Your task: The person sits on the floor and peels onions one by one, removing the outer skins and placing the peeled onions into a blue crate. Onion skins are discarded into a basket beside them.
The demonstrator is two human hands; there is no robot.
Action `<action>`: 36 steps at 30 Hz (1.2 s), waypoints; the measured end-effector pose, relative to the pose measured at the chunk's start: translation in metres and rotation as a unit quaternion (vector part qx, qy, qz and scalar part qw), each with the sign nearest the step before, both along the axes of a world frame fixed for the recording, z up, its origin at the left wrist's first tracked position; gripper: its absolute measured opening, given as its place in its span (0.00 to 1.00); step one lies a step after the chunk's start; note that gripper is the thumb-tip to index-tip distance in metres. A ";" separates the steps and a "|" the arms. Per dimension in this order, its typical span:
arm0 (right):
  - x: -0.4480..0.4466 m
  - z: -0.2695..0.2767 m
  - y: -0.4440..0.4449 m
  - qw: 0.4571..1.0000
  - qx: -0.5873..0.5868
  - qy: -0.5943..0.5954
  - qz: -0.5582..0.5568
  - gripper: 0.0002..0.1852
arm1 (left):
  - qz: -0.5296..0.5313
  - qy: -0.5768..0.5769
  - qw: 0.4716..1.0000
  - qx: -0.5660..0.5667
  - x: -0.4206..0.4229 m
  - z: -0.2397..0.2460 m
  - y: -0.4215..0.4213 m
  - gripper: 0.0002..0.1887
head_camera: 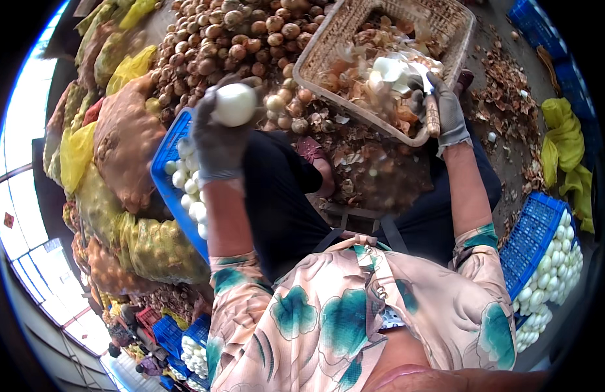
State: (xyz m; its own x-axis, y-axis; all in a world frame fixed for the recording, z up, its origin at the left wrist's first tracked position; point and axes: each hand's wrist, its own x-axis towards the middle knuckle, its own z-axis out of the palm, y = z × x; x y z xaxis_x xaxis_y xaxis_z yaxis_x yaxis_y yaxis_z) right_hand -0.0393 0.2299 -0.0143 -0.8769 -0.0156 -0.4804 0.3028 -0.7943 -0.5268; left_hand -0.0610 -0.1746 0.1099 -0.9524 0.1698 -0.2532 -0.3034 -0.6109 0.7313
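Observation:
My left hand [216,130], in a grey glove, holds a peeled white onion [235,105] above a blue plastic crate [160,164] of peeled onions. In my right hand [444,105], gloved too, is a knife with a wooden handle [432,115]; its pale blade points up and left over a plastic basket [366,114]. Dry brown onion skins [349,88] and white peelings lie in that basket. A large heap of unpeeled onions [224,44] lies beyond my left hand. The left hand is slightly blurred.
Full mesh sacks [165,245] are piled at the left. Blue crates with peeled onions [542,284] stand at the lower right, near a yellow mesh sack [564,137]. Onion skins [510,93] litter the floor. Other people are at the lower left, beside more crates.

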 end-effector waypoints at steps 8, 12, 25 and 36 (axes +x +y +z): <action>0.025 -0.005 -0.029 0.980 0.137 -0.099 0.106 0.15 | 0.317 -0.222 0.891 -0.235 0.081 -0.087 -0.246 0.22; 0.018 -0.001 -0.025 0.977 0.177 -0.092 0.079 0.15 | 0.465 -0.284 0.727 -0.417 0.107 -0.103 -0.253 0.14; 0.000 0.015 -0.063 0.926 0.330 -0.122 0.133 0.19 | 0.118 -0.044 0.752 -0.647 -0.162 -0.280 -0.132 0.22; -0.010 0.018 -0.074 0.929 0.308 -0.157 0.135 0.17 | -0.047 0.091 0.471 -0.876 -0.348 -0.300 -0.113 0.36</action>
State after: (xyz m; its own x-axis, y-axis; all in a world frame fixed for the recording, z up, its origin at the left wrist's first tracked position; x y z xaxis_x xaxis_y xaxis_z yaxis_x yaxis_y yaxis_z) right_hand -0.0492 0.1557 0.0041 -0.6963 0.1481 -0.7023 0.6624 -0.2441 -0.7083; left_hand -0.4089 -0.2875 -0.1906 -0.9946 -0.1036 0.0013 -0.1029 0.9889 0.1076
